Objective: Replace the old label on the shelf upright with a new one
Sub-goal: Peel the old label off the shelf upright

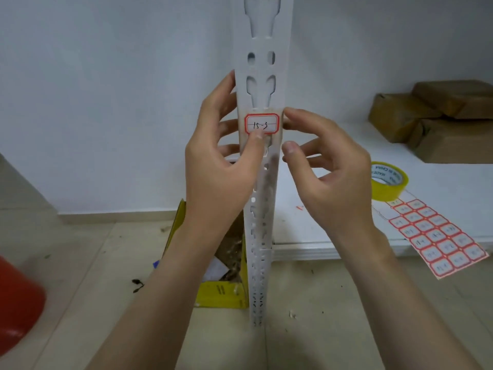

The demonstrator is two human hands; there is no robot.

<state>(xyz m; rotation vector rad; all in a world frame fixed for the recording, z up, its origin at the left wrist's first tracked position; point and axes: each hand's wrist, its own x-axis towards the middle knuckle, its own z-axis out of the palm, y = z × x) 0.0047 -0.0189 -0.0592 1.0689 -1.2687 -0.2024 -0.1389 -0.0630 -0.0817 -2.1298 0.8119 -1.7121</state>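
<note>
A white perforated shelf upright (262, 36) stands in the middle of the view. A red-bordered label (262, 123) marked "15-3" sits on its front face under a strip of clear tape. My left hand (218, 166) wraps around the upright from the left, its thumb pressing on the label's lower edge. My right hand (330, 172) is at the upright's right edge, index fingertip touching the tape beside the label, thumb just below and apart from the post. A sheet of red-bordered labels (437, 236) lies on the white shelf board (333, 241) at the right.
A roll of yellowish tape (386, 182) lies on the shelf board by the label sheet. Brown parcels (437, 118) are stacked at the back right. A yellow cardboard box (221, 289) with scraps stands on the tiled floor behind the upright. Something red (18, 303) is at the lower left.
</note>
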